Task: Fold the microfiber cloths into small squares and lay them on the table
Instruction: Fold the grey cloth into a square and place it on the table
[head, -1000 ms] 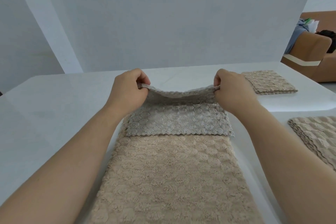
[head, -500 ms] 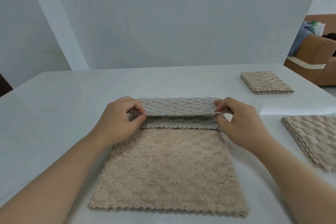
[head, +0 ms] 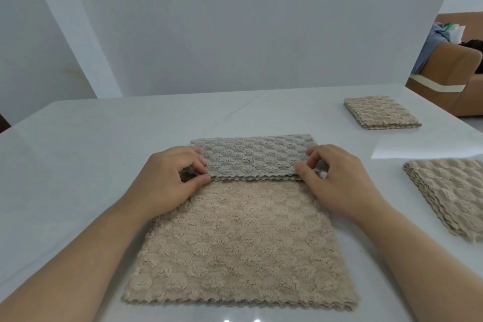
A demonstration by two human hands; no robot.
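A beige microfiber cloth (head: 240, 243) lies flat on the white table (head: 78, 165) in front of me. Its far part is folded over toward me as a greyish flap (head: 253, 157) whose scalloped edge lies across the cloth. My left hand (head: 170, 180) pinches the flap's left corner between thumb and fingers. My right hand (head: 337, 180) pinches the right corner the same way. A cloth folded into a small square (head: 381, 112) lies at the far right of the table.
A stack of several beige cloths (head: 449, 193) sits at the right edge of the table. A white wall panel stands behind the table. A brown sofa (head: 460, 81) with clothes on it is beyond the right corner.
Both hands drew the far edge of the cloth toward me and lowered it, so the raised fold now lies nearly flat on the cloth. The whole cloth slid farther onto the table.
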